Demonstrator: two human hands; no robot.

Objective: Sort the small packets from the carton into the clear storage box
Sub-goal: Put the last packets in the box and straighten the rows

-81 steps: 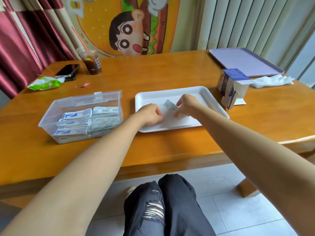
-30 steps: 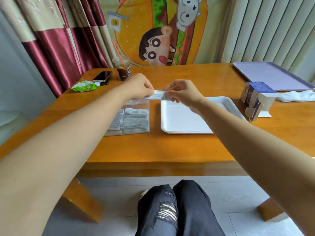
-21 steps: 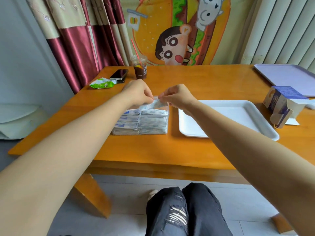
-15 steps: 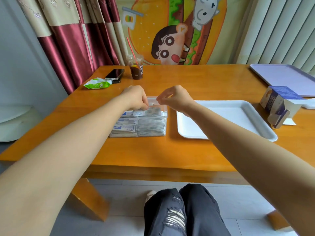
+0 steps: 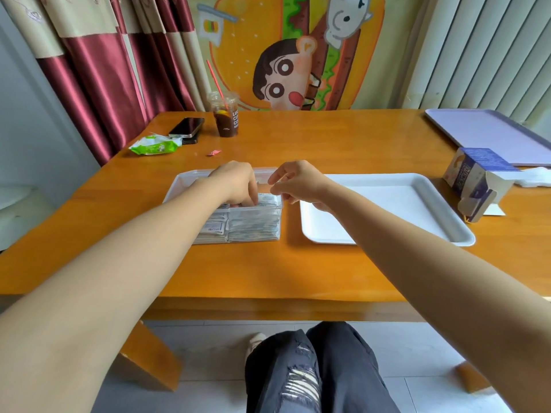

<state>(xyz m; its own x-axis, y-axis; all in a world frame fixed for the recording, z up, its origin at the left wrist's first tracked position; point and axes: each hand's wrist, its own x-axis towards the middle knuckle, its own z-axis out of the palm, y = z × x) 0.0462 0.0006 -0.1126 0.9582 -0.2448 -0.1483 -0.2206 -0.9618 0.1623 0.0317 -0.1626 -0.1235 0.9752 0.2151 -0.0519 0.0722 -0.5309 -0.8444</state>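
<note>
The clear storage box [image 5: 182, 182] stands on the wooden table, left of centre, with stacks of small blue-and-white packets [image 5: 253, 226] inside. My left hand [image 5: 235, 181] reaches down into the box, fingertips on the top packets; whether it grips one is hidden. Over the box's right edge hovers my right hand [image 5: 298, 181], fingers loosely spread and nothing visible in them. The blue-and-white carton [image 5: 474, 180] lies open at the right, beyond the white tray [image 5: 432, 210], which shows no packets.
A purple tray [image 5: 489, 132] sits at the far right corner, with a white cloth [image 5: 536, 177] near it. An iced drink cup [image 5: 225, 117], a phone [image 5: 186, 127], a green wrapper [image 5: 153, 146] and a red scrap [image 5: 214, 152] lie at the far left.
Both hands carried a packet from the white tray over to the clear box and lowered it in. My right hand has let go and lifted slightly.
</note>
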